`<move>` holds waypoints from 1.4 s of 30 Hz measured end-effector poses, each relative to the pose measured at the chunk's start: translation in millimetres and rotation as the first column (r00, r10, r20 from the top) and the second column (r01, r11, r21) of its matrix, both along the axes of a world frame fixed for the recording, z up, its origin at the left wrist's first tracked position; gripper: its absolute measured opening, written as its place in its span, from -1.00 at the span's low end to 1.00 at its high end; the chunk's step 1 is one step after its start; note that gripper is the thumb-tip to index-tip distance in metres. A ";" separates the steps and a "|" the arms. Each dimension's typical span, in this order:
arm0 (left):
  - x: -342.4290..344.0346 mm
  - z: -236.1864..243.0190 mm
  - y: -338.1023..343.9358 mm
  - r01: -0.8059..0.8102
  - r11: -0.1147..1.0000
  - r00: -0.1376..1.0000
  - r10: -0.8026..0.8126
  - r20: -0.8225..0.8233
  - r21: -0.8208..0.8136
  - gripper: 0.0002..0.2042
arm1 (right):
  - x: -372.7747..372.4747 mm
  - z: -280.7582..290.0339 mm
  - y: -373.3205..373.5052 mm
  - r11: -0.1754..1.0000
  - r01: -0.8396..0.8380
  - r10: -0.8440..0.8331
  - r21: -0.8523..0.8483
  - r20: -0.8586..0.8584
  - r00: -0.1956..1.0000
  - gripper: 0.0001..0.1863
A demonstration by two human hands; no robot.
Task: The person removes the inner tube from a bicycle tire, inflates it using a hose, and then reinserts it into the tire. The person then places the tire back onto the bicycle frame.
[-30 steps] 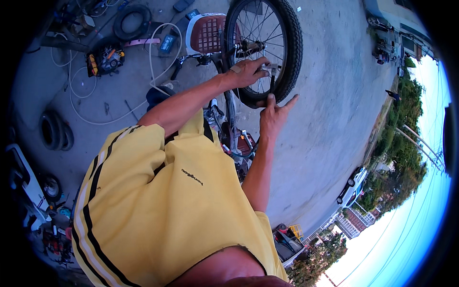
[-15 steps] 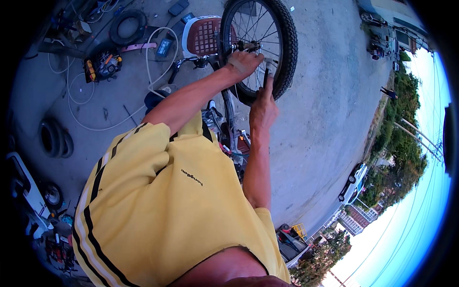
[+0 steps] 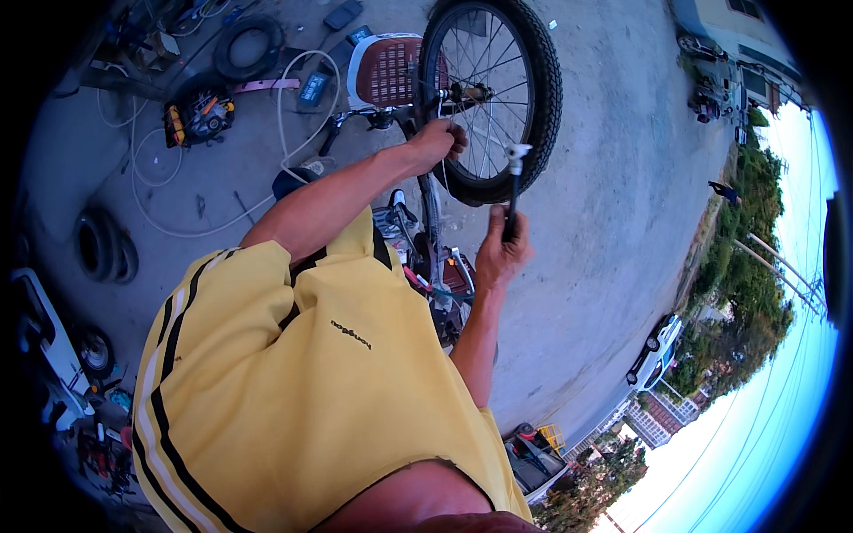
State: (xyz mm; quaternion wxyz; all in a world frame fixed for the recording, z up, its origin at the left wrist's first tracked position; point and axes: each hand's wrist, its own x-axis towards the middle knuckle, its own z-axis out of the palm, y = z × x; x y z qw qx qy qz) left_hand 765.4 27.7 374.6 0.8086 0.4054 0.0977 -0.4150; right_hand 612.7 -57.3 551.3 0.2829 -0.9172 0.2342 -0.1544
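Observation:
My left hand (image 3: 438, 142) is curled at the lower left of the spoked bicycle wheel (image 3: 536, 107), beside a thin cable (image 3: 442, 108); what its fingers hold, if anything, is hidden. My right hand (image 3: 502, 240) grips the black handle of a tool with a silver head (image 3: 518, 153), held upright just below and in front of the tyre. The wheel's hub (image 3: 471, 93) shows above my left hand. Behind the wheel are a white seat-like part with a brown grid (image 3: 382, 67) and handlebars (image 3: 360, 115), with the bicycle's frame (image 3: 429, 209) running down below.
At left lie a pale hose (image 3: 289, 133), an open tool bag (image 3: 197, 115), loose tyres (image 3: 107, 244) and scooter parts (image 3: 53, 346). Concrete ground (image 3: 595, 231) stretches right toward parked motorcycles (image 3: 706, 98), a white car (image 3: 653, 351) and a distant person (image 3: 726, 191).
My right hand has moved down and away from the spokes, bringing the tool out below the tyre. My left hand has dropped from near the hub toward the wheel's lower left, fingers more curled.

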 end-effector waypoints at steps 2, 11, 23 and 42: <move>-1.8 11.7 -1.3 -0.018 0.995 0.999 0.013 -0.041 -0.102 -0.78 | 5.6 -1.6 -7.5 0.994 0.100 -0.085 -0.047 0.255 0.963 -0.77; -5.4 9.0 -11.8 0.180 0.948 0.982 -0.188 -0.004 -0.264 -0.72 | 61.7 -24.9 -25.0 0.875 0.088 -0.222 0.477 0.233 0.947 -0.63; -11.8 6.9 -16.6 0.111 0.978 0.993 -0.101 0.063 -0.175 -0.71 | 68.0 -20.1 -32.9 0.880 0.042 -0.188 0.473 0.265 0.946 -0.69; 6.7 21.5 -39.5 0.157 0.977 0.880 -0.205 0.428 0.146 -0.79 | 66.7 -18.4 -34.9 0.869 0.083 -0.217 0.488 0.225 0.950 -0.69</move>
